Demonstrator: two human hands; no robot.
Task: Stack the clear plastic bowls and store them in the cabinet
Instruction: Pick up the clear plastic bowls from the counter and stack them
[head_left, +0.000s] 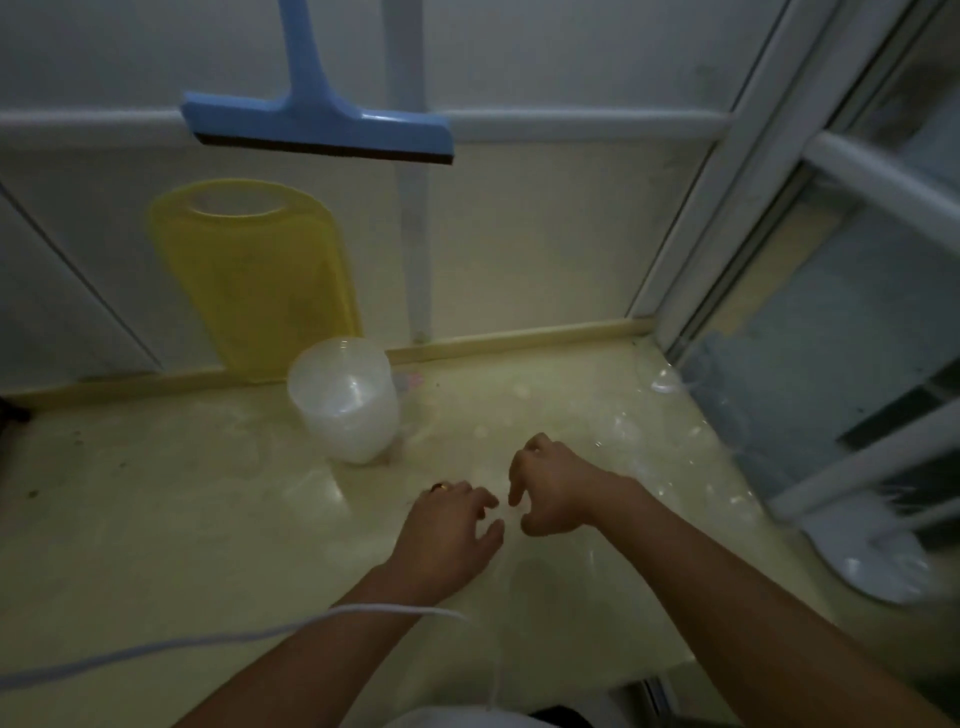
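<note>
Two bare hands reach out over the pale yellow glossy worktop (156, 519) in the single head view, close together near its middle. The left hand (449, 530) lies palm down with its fingers spread and slightly bent, a ring (441, 487) on one finger. The right hand (553, 491) sits just beside it, fingers loosely curled and pointing down at the surface. Whether either hand grips anything is hard to tell: clear plastic is barely visible in the dim, blurred picture, and only faint glints show beneath and beyond the fingers.

One stack of translucent white plastic bowls (345, 402) stands mouth-up toward the back edge of the worktop, behind the left hand and apart from it; the number of bowls in it cannot be counted. Faint shiny outlines of clear plastic bowls (667, 384) show near the back right corner and along the right edge, too indistinct to count.

One yellow plastic cutting board (254, 280) with a handle hole leans upright against the white wall panel behind the stack. One blue squeegee (317, 122) with a dark rubber blade hangs above it. One thin white cable (208, 642) crosses the front left of the worktop. A white-framed glass window (831, 156) runs along the right edge.
</note>
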